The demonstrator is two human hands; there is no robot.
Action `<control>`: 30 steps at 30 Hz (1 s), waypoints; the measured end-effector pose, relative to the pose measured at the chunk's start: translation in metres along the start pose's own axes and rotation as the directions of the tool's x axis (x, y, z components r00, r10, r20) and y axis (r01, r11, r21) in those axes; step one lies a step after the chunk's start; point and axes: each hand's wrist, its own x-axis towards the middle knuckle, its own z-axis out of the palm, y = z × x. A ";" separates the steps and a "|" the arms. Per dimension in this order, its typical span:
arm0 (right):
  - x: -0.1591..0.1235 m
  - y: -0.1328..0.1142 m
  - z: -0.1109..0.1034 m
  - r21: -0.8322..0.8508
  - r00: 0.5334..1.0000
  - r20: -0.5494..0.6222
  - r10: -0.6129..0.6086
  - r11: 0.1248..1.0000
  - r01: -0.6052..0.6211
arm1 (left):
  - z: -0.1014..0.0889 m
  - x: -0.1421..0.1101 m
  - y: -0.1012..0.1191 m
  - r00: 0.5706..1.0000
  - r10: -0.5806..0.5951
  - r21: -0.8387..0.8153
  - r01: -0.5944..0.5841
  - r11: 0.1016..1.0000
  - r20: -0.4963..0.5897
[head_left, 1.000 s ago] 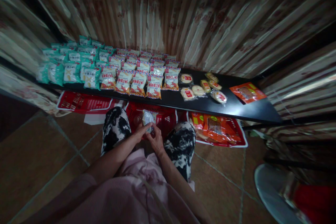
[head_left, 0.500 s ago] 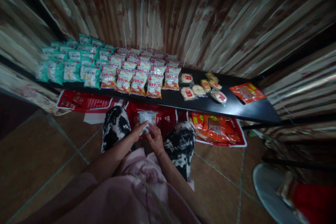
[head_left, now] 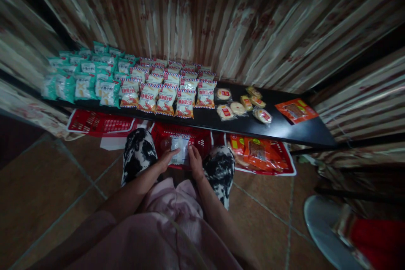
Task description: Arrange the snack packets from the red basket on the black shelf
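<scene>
Between my knees, a small snack bag [head_left: 181, 152] with a pale back and a striped edge is held above a red basket [head_left: 202, 133]. My left hand [head_left: 166, 159] grips its left side, thumb lying over the front. On its right side my right hand [head_left: 195, 161] has the edge between thumb and fingers; the fingers behind the bag are hidden. Similar snack bags with red lettering [head_left: 166, 100] stand in rows on the black shelf [head_left: 202, 123] just beyond. Left of them are several teal snack bags [head_left: 85, 86].
On the shelf's right lie several wrapped round cakes [head_left: 225, 112] and an orange packet [head_left: 296, 110]. Below stand a basket of orange packets [head_left: 264, 156] and, at left, another red basket [head_left: 95, 122]. A grey round-edged object [head_left: 325, 232] sits at lower right. Curtains hang behind.
My right hand has moved from the bag's front to its right edge. The bag now shows more of its pale face, spread between both hands. The camera view has shifted slightly.
</scene>
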 end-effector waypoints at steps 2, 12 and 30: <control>0.003 -0.005 0.003 0.017 0.998 0.049 0.028 0.999 -0.029 | 0.001 -0.002 0.000 0.999 -0.014 0.002 0.014 1.000 0.036; 0.018 -0.007 0.013 -0.027 0.995 0.082 -0.056 0.998 0.058 | 0.003 -0.004 0.004 0.992 0.068 -0.040 -0.064 0.997 0.107; 0.019 -0.010 0.017 -0.600 0.907 -0.033 -0.421 0.734 0.319 | 0.016 -0.004 0.015 0.967 0.167 0.065 -0.157 0.985 -0.195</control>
